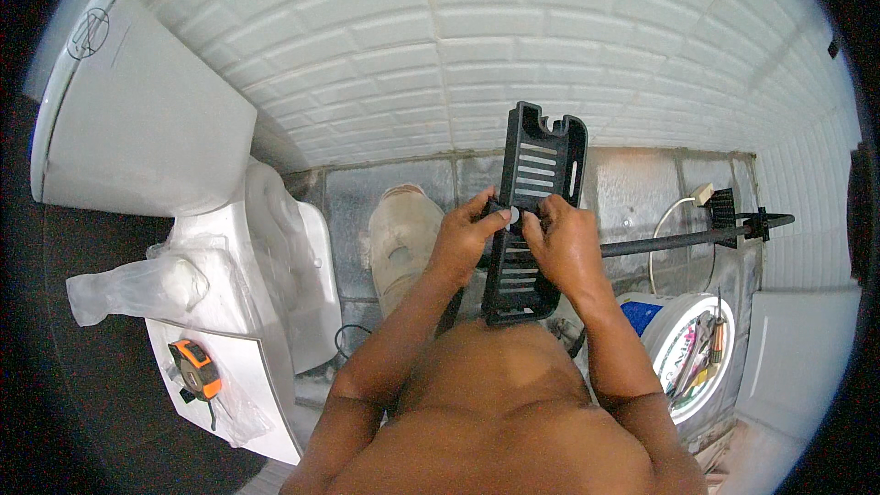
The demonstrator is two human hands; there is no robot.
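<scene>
In front of my body I have a black slotted shower shelf [539, 170], a long tray with raised sides and a notch at its far end. My left hand [467, 236] pinches its left side near the middle, the thumb against a small round grey disc [514, 216]. My right hand [564, 243] grips the opposite side, thumb and fingers bent close to the disc. A black pole [669, 242] runs from behind my hands toward the right, with a black bracket [757, 224] near its far end. Where the pole meets the shelf is hidden by my hands.
At left stands a white toilet [302, 284] with its tank [147, 110]. An orange-black tape measure [195, 369] and clear plastic bags [137, 289] lie on white surfaces. A bucket [683, 357] of hand tools stands right, near a pale cable [655, 238]. White tiled wall [367, 37] rises ahead.
</scene>
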